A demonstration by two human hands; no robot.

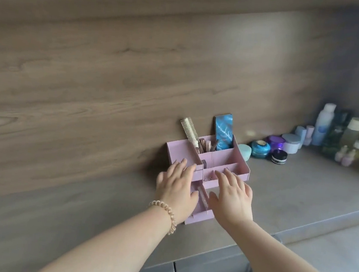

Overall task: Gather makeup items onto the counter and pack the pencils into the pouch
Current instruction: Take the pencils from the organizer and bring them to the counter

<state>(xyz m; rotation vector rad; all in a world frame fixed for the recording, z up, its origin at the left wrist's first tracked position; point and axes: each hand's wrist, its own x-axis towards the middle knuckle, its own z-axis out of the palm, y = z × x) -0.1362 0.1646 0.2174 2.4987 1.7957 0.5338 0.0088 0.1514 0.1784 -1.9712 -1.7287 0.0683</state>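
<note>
Left hand (177, 186) and right hand (233, 197), fingers spread, holding nothing, over a pink organizer (179, 150); jars (260, 149) at two o'clock.

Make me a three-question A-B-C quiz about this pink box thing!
1. Where is the round white bristle hairbrush? A) in the pink plastic organizer B) on the floor C) in a hand
2. What colour is the tall patterned box? A) red B) blue C) yellow
3. How is the organizer's bottom drawer? A) shut B) pulled out C) missing
Answers: 1 A, its handle stands in a back compartment; 2 B, blue with pale feathery marks; 3 B, it juts forward between the left hand and right hand.
</note>
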